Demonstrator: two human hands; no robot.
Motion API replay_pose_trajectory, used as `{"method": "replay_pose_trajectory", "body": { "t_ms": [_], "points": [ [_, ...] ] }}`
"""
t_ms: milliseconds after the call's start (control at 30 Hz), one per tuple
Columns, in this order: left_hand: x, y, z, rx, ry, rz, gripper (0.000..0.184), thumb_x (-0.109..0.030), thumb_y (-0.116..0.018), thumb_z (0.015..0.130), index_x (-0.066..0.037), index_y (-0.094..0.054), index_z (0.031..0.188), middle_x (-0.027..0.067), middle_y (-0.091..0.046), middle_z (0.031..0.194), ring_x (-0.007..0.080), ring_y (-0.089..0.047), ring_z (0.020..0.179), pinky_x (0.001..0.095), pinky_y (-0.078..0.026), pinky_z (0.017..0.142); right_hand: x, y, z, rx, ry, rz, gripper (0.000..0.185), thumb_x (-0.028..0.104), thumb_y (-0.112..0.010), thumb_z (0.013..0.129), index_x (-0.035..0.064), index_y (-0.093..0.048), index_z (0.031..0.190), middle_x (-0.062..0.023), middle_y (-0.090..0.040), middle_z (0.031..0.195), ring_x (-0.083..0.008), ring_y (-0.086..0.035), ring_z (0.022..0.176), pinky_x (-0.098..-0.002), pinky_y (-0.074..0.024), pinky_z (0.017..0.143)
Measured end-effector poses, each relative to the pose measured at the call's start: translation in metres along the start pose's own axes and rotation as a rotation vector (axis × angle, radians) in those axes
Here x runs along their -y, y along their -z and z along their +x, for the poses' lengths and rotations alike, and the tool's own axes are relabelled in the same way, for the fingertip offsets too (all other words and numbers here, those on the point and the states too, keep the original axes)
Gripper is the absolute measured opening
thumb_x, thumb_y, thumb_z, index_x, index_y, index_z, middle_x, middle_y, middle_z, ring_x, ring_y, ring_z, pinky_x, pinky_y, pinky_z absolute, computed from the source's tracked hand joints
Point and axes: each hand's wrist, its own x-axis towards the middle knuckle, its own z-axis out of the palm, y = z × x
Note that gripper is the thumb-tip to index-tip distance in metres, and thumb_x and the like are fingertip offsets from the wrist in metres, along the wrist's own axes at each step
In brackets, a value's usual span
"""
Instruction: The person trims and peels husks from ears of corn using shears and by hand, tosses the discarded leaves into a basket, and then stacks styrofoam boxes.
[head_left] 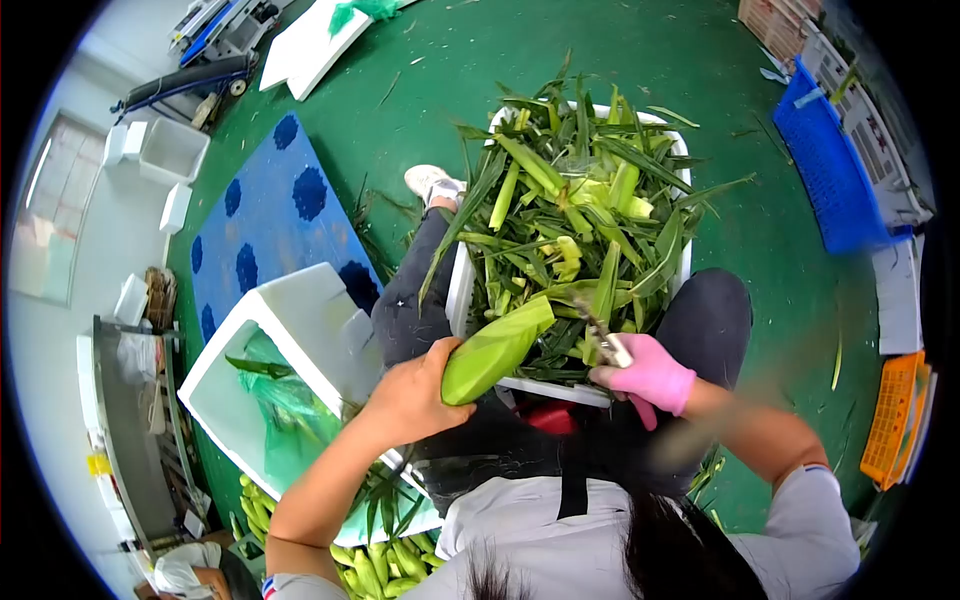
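My bare left hand (412, 392) is wrapped round the lower end of a green corn ear (495, 350), its husk still on, tilted up to the right. My right hand (648, 376), in a pink glove, is closed on a small cutting tool (608, 342) with a pale handle and a dark blade, a little right of the ear's tip. Between my knees stands a white tub (462, 290) heaped with green husks and leaves (580, 220), just beyond both hands.
A tilted white foam box (225, 350) with a green plastic bag (285, 400) stands at my left. More corn ears (385, 568) lie below it. A blue pallet (270, 200) is beyond. Blue (825, 165) and orange (890, 420) crates stand right. Another person (190, 572) is at lower left.
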Motion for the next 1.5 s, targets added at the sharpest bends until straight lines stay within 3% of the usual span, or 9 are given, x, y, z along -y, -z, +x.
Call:
{"method": "replay_pose_trajectory", "body": {
  "t_ms": [200,367,467,600,833,933,1167,1267,1500],
  "points": [
    [-0.018,0.038,0.022,-0.027,-0.522,0.38,0.074,-0.017,-0.078,0.063,-0.01,-0.054,0.132,0.0089,-0.061,0.098,0.0288,-0.062,0.094,0.0417,-0.046,0.086,0.082,0.009,-0.012,-0.102,0.656,-0.607,0.075,0.029,-0.087,0.067,0.0025,-0.05,0.126,-0.0176,-0.065,0.102,-0.0392,-0.064,0.092,-0.0412,-0.0527,0.084],
    [-0.05,0.038,0.001,-0.687,-0.501,0.573,0.069,-0.012,-0.079,0.068,-0.006,-0.055,0.132,0.013,-0.059,0.116,0.0307,-0.057,0.116,0.0467,-0.037,0.109,0.046,-0.022,0.004,0.13,0.307,0.2,0.064,0.019,-0.081,0.071,0.0022,-0.051,0.125,-0.0068,-0.063,0.098,-0.013,-0.06,0.078,-0.0294,-0.0531,0.067],
    [-0.026,-0.03,-0.009,-0.562,-0.069,-0.533,0.06,-0.007,-0.075,0.085,-0.001,-0.048,0.138,0.0136,-0.055,0.127,0.0244,-0.053,0.122,0.0396,-0.051,0.093,0.026,-0.047,0.006,-0.182,0.466,0.129,0.061,0.019,-0.081,0.071,0.0024,-0.051,0.122,-0.0101,-0.063,0.1,-0.017,-0.062,0.083,-0.0314,-0.0535,0.07],
    [-0.017,-0.09,0.044,-0.659,0.003,-1.431,0.061,-0.04,-0.054,0.102,-0.006,-0.033,0.148,0.0116,-0.049,0.139,0.0249,-0.052,0.125,0.042,-0.044,0.104,0.025,-0.078,-0.006,-0.348,0.565,-0.198,0.059,0.022,-0.083,0.073,0.0019,-0.052,0.119,-0.0084,-0.065,0.082,-0.021,-0.066,0.069,-0.0337,-0.0546,0.067],
    [-0.009,-0.077,0.084,-0.181,-0.048,-2.616,0.065,-0.058,-0.052,0.088,-0.009,-0.057,0.13,0.0112,-0.061,0.124,0.0235,-0.059,0.11,0.0381,-0.049,0.084,0.033,-0.021,-0.009,-0.523,0.378,0.143,0.05,0.015,-0.077,0.075,0.0018,-0.053,0.117,-0.0118,-0.063,0.099,-0.0205,-0.062,0.091,-0.0352,-0.0515,0.083],
    [0.012,-0.075,0.083,-0.237,0.01,-2.267,0.063,-0.059,-0.048,0.094,-0.008,-0.053,0.13,0.0107,-0.062,0.121,0.0242,-0.061,0.104,0.0394,-0.052,0.082,0.054,0.004,-0.01,-0.618,0.067,-0.636,0.063,0.03,-0.08,0.073,0.0003,-0.054,0.121,-0.0201,-0.065,0.11,-0.036,-0.065,0.1,-0.0417,-0.0534,0.086],
    [-0.002,-0.068,0.048,-0.624,0.069,-0.811,0.067,-0.03,-0.078,0.085,-0.002,-0.046,0.137,0.0172,-0.063,0.123,0.0316,-0.064,0.111,0.0399,-0.05,0.093,0.057,-0.018,0.01,-0.062,0.33,-0.28,0.092,0.029,-0.085,0.073,-0.0038,-0.035,0.144,-0.0158,-0.061,0.12,-0.0224,-0.06,0.109,-0.0359,-0.0484,0.097],
    [-0.02,-0.052,0.03,-0.677,0.059,-0.346,0.07,-0.028,-0.081,0.078,-0.003,-0.049,0.135,0.0209,-0.064,0.119,0.0356,-0.065,0.109,0.0407,-0.051,0.092,0.069,-0.012,0.029,-0.005,0.353,-0.22,0.097,0.045,-0.081,0.072,-0.0105,-0.038,0.14,-0.0285,-0.053,0.128,-0.0382,-0.055,0.121,-0.0394,-0.0439,0.104],
    [-0.017,-0.024,0.029,-0.424,0.082,-0.494,0.063,-0.028,-0.08,0.078,-0.005,-0.056,0.131,0.0198,-0.069,0.109,0.0343,-0.069,0.099,0.0389,-0.054,0.085,0.073,0.023,0.026,0.065,0.423,-0.51,0.094,0.042,-0.081,0.072,-0.0109,-0.04,0.139,-0.0283,-0.055,0.126,-0.0394,-0.056,0.118,-0.0395,-0.0446,0.103]
  ]
}}
